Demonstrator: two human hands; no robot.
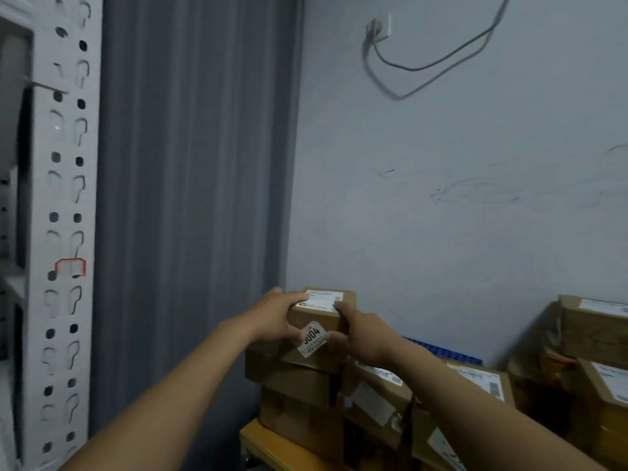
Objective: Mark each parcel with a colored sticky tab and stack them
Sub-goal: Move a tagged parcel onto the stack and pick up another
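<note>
A small brown cardboard parcel with a white shipping label on top and a white tag reading "5U04" on its near face sits atop a stack of parcels. My left hand grips the parcel's left side, with the thumb on its top. My right hand grips its right side, fingers over the top edge. No coloured sticky tab is visible.
More labelled cardboard parcels lie right of the stack, and another pile stands at the far right. A yellow surface carries the stack. A white perforated shelf post and a grey curtain are at left.
</note>
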